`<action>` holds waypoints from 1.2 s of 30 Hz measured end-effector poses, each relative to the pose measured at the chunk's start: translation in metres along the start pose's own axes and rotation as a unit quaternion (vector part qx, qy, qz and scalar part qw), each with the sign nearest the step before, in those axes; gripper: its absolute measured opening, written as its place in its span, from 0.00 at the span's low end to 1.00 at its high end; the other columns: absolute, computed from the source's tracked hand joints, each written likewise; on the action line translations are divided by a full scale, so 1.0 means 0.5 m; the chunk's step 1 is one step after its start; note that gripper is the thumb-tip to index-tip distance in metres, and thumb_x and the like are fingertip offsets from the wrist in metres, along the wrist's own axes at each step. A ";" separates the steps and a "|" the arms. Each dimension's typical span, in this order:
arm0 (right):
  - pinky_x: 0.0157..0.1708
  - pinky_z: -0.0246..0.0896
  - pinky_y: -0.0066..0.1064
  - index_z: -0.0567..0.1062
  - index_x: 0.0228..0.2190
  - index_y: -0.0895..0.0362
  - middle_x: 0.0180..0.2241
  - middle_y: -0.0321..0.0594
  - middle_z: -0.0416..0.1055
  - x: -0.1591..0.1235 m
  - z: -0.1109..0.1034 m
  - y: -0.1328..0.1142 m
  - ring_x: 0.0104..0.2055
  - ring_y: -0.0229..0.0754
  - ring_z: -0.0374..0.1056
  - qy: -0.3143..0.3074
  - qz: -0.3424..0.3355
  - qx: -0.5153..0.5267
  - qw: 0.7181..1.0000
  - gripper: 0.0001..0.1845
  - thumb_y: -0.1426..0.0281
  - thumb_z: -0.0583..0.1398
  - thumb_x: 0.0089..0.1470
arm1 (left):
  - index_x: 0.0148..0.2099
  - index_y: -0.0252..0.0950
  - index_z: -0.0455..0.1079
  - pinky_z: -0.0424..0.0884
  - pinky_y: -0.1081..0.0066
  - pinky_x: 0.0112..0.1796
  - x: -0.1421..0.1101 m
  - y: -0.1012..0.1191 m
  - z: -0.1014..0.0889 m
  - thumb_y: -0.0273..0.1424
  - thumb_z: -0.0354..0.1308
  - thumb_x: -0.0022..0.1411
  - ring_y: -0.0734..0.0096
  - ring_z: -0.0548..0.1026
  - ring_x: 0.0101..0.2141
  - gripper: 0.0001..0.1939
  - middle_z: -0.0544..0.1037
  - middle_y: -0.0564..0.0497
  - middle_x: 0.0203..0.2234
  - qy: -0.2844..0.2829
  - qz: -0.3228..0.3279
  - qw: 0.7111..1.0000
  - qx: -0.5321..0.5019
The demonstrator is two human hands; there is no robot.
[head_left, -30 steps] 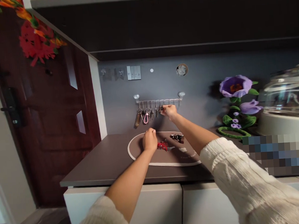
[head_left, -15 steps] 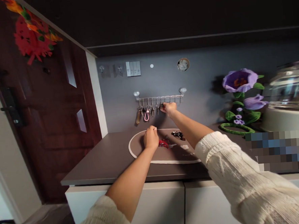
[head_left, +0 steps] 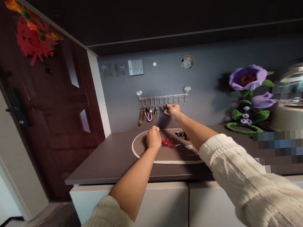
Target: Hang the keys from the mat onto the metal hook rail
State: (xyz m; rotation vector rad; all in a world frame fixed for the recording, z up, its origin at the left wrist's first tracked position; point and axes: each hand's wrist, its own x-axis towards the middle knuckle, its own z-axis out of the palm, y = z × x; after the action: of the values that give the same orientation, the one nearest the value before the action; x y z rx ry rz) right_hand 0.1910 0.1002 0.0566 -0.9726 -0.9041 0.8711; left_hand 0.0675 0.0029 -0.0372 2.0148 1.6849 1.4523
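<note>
A metal hook rail (head_left: pixel 163 96) is fixed to the grey wall, with several key bunches (head_left: pixel 148 113) hanging from its left hooks. My right hand (head_left: pixel 173 110) is raised to the rail, fingers pinched on a small dark key (head_left: pixel 166 107) at a hook. My left hand (head_left: pixel 153 138) rests curled on an oval brown mat (head_left: pixel 143 151) on the counter; whether it holds anything is hidden. A red key fob (head_left: pixel 166 143) lies right beside my left hand. A dark key bunch (head_left: pixel 181 135) lies further right on the mat.
A dark wooden door (head_left: pixel 43 109) with a handle stands at the left. Purple fabric flowers (head_left: pixel 247 87) and a glass-lidded appliance (head_left: pixel 294 94) stand on the counter at the right. Light switches (head_left: pixel 135 67) sit above the rail. White cabinets are below the counter.
The view has shifted slightly, so everything sits a little higher and further right. My right hand stays at the rail's hook and my left hand stays on the mat.
</note>
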 end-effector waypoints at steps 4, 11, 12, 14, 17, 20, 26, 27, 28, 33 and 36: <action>0.22 0.68 0.24 0.63 0.22 0.60 0.16 0.30 0.61 -0.006 -0.006 0.003 0.17 0.27 0.60 -0.021 -0.004 -0.002 1.000 0.09 0.76 0.54 0.53 | 0.33 0.36 0.66 0.61 0.70 0.37 0.002 -0.003 0.001 0.28 0.43 0.61 0.68 0.69 0.35 0.10 0.74 0.47 0.31 0.002 -0.010 1.000 -0.010; 0.21 0.67 0.22 0.63 0.24 0.59 0.18 0.32 0.62 -0.023 -0.031 0.007 0.19 0.28 0.62 -0.031 0.010 -0.022 0.999 0.07 0.77 0.53 0.53 | 0.32 0.37 0.66 0.61 0.71 0.34 0.006 -0.014 0.007 0.28 0.45 0.59 0.70 0.69 0.32 0.08 0.74 0.49 0.29 -0.006 -0.008 0.999 -0.031; 0.21 0.67 0.22 0.63 0.24 0.59 0.18 0.32 0.62 -0.027 -0.036 0.007 0.19 0.28 0.63 -0.030 0.013 -0.025 0.999 0.07 0.77 0.52 0.53 | 0.32 0.37 0.66 0.62 0.72 0.34 0.006 -0.015 0.008 0.28 0.46 0.59 0.70 0.69 0.32 0.08 0.74 0.49 0.29 -0.010 -0.006 0.999 -0.038; 0.21 0.67 0.23 0.63 0.24 0.59 0.18 0.32 0.62 -0.037 -0.047 0.008 0.20 0.29 0.64 -0.028 0.016 -0.028 0.999 0.06 0.77 0.53 0.52 | 0.32 0.36 0.67 0.62 0.72 0.34 0.008 -0.017 0.010 0.28 0.47 0.58 0.72 0.69 0.31 0.08 0.74 0.50 0.28 -0.017 -0.001 0.998 -0.056; 0.22 0.68 0.24 0.63 0.24 0.58 0.19 0.32 0.61 -0.060 -0.064 0.009 0.21 0.30 0.64 -0.041 0.011 -0.029 0.999 0.06 0.77 0.55 0.50 | 0.31 0.35 0.67 0.63 0.73 0.35 0.009 -0.020 0.011 0.28 0.49 0.57 0.73 0.70 0.31 0.07 0.74 0.51 0.28 -0.025 0.006 0.996 -0.087; 0.24 0.69 0.26 0.64 0.24 0.59 0.21 0.33 0.62 -0.093 -0.079 0.007 0.22 0.30 0.65 -0.070 0.011 -0.032 0.997 0.06 0.78 0.56 0.49 | 0.31 0.34 0.68 0.64 0.73 0.36 0.010 -0.022 0.010 0.27 0.50 0.56 0.73 0.70 0.32 0.06 0.74 0.50 0.29 -0.035 0.012 0.993 -0.113; 0.23 0.64 0.25 0.66 0.26 0.59 0.23 0.36 0.66 -0.177 -0.109 0.014 0.21 0.31 0.64 -0.146 0.013 -0.073 0.987 0.02 0.75 0.56 0.49 | 0.31 0.34 0.69 0.66 0.71 0.37 0.002 -0.023 -0.004 0.27 0.52 0.55 0.73 0.71 0.31 0.05 0.75 0.50 0.28 -0.045 0.029 0.988 -0.147; 0.22 0.62 0.23 0.67 0.26 0.59 0.22 0.36 0.66 -0.192 -0.115 0.019 0.21 0.31 0.63 -0.159 0.006 -0.086 0.984 0.02 0.74 0.57 0.48 | 0.31 0.34 0.69 0.66 0.71 0.37 0.000 -0.023 -0.008 0.27 0.52 0.54 0.73 0.71 0.31 0.05 0.75 0.50 0.29 -0.045 0.027 0.987 -0.150; 0.20 0.60 0.22 0.67 0.26 0.59 0.21 0.35 0.66 -0.206 -0.121 0.023 0.20 0.30 0.61 -0.172 -0.002 -0.098 0.980 0.03 0.73 0.58 0.47 | 0.31 0.34 0.69 0.66 0.71 0.37 -0.002 -0.023 -0.012 0.27 0.52 0.54 0.73 0.71 0.31 0.05 0.75 0.50 0.29 -0.046 0.023 0.987 -0.153; 0.19 0.51 0.21 0.69 0.25 0.60 0.17 0.31 0.63 -0.263 -0.157 0.042 0.18 0.28 0.55 -0.264 -0.051 -0.179 0.946 0.11 0.65 0.61 0.41 | 0.32 0.33 0.69 0.66 0.71 0.37 -0.007 -0.023 -0.025 0.27 0.53 0.54 0.73 0.71 0.31 0.05 0.75 0.49 0.29 -0.047 0.014 0.984 -0.169; 0.22 0.52 0.22 0.71 0.23 0.61 0.19 0.33 0.66 -0.286 -0.174 0.042 0.21 0.30 0.57 -0.304 -0.079 -0.240 0.919 0.13 0.62 0.61 0.40 | 0.32 0.33 0.69 0.66 0.71 0.37 -0.010 -0.022 -0.029 0.27 0.53 0.54 0.73 0.71 0.30 0.04 0.75 0.49 0.29 -0.043 0.015 0.984 -0.175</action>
State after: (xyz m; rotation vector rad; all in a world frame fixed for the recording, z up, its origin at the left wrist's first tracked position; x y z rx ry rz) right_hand 0.2143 -0.0483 -0.0204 -1.0376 -1.7691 0.8407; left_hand 0.0500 -0.0035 -0.0393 1.8859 1.2659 1.5198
